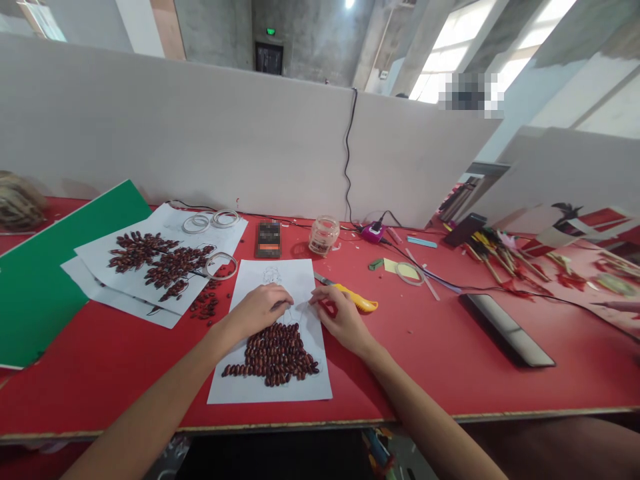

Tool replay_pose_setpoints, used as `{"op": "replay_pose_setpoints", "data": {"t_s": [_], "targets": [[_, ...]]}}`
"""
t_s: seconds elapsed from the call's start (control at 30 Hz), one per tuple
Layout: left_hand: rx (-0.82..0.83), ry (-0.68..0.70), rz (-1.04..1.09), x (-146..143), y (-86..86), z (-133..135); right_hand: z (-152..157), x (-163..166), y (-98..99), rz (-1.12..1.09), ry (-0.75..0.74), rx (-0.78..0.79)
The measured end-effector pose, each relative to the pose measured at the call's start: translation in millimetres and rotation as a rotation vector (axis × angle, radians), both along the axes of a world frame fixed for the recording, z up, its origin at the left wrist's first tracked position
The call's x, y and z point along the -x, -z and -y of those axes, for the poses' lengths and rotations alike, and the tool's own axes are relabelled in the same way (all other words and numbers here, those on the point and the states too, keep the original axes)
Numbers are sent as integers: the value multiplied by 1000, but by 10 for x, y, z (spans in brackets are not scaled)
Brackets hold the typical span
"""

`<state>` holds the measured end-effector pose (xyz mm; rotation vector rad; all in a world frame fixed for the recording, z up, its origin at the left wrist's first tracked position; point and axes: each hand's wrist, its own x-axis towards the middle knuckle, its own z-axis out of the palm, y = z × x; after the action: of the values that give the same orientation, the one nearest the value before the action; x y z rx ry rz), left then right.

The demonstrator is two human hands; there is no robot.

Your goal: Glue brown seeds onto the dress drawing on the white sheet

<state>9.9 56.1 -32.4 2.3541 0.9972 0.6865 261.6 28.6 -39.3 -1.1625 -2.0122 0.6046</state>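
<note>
1. Centrally, in the head view, a white sheet (280,390) lies on the red worktop (425,360), brown seeds (275,353) packed across its lower half.
2. Left hand (260,308) rests curled on the sheet just above the seeds (grip cannot be told).
3. Right hand (341,319) curls at the sheet's right edge, grip likewise unclear, beside a yellow knife (359,300).

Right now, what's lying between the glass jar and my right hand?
A yellow utility knife lies on the red table between the glass jar and your right hand, close beside the fingers, as the head view shows.
</note>
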Motion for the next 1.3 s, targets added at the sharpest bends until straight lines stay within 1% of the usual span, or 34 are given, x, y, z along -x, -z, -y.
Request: {"op": "replay_pose_setpoints", "data": {"t_s": [0.13,0.23,0.4,0.7,0.9,1.13,1.23,1.3], "targets": [[-21,16,-10,3,10,5,-11,3,-42,-94,21,29],[-53,30,-47,0,11,14,-9,10,-53,-131,-5,56],[-50,29,-62,-8,2,18,-6,16,-2,-90,-87,125],[-49,19,-53,-14,24,7,-29,11,61,-56,-98,133],[-47,24,-49,-10,22,5,-41,12,84,-25,-107,88],[-57,18,-60,-15,0,17,-37,11,99,51,-83,27],[-93,43,-102,-11,4,16,-20,12,83,111,-75,-1],[-151,74,-162,-7,9,19,-8,13,70,167,-77,-30]]}}
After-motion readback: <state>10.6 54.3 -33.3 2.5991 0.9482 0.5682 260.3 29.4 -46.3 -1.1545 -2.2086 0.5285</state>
